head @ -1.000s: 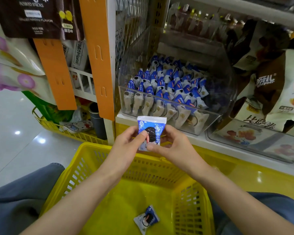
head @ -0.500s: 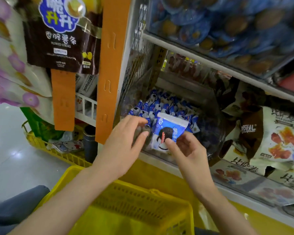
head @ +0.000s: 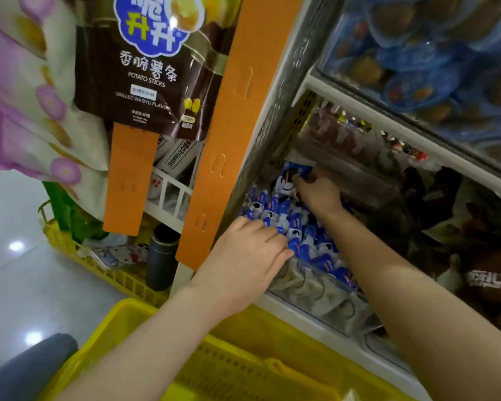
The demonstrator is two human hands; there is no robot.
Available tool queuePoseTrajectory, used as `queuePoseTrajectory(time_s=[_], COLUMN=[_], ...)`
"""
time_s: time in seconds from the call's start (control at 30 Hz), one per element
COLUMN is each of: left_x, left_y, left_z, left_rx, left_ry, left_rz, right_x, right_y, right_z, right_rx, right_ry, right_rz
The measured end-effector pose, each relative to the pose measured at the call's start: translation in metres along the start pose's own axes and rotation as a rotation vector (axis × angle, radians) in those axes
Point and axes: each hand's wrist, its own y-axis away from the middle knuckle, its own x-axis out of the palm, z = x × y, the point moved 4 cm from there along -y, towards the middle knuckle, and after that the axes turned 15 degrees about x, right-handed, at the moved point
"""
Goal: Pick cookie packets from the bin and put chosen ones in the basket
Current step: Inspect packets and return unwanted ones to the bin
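Note:
A clear plastic bin [head: 324,302] on the lower shelf holds several blue-and-white cookie packets [head: 301,227]. My right hand [head: 318,192] reaches deep into the bin and pinches one blue cookie packet [head: 292,175] at the back, above the pile. My left hand [head: 252,256] lies with fingers extended on the packets at the bin's front left. The yellow basket [head: 229,366] sits below my arms at the bottom of the view; its inside is mostly out of sight.
An orange upright strip [head: 226,134] and a mesh shelf side border the bin on the left. A brown potato sticks bag [head: 145,68] hangs at upper left. Brown snack bags [head: 475,256] fill the shelf to the right. Another yellow basket [head: 104,267] stands on the floor.
Both hands moved from above the basket into the bin. My right hand carried the packet to the back of the bin; my left hand let go and now rests on the front packets.

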Motion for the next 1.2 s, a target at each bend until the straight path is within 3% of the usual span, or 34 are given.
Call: queuePoseTrajectory(time_s=[0.13,0.3,0.47,0.6,0.77,0.97,1.2], left_x=[0.003,0.006,0.007,0.007,0.007,0.005,0.006], left_y=[0.002,0.002,0.001,0.002,0.002,0.002,0.002], left_z=[0.000,-0.001,-0.001,-0.002,-0.002,-0.004,-0.003], left_rx=[0.000,-0.013,-0.006,-0.004,-0.007,0.001,0.007], left_ry=[-0.002,-0.037,-0.037,-0.044,-0.053,-0.049,-0.061], left_rz=[-0.056,-0.082,-0.069,-0.083,-0.105,-0.118,-0.105], right_x=[0.012,0.015,0.036,0.037,0.002,0.007,0.017], right_y=[-0.012,-0.023,-0.026,-0.025,-0.031,-0.037,-0.044], right_z=[0.008,0.011,0.018,0.014,0.009,-0.021,-0.020], right_rx=[0.019,0.102,0.009,-0.034,-0.052,0.047,0.033], right_ry=[0.182,0.242,0.543,0.472,0.088,0.292,0.402], right_rz=[0.122,0.272,0.231,0.272,0.156,0.208,0.122])
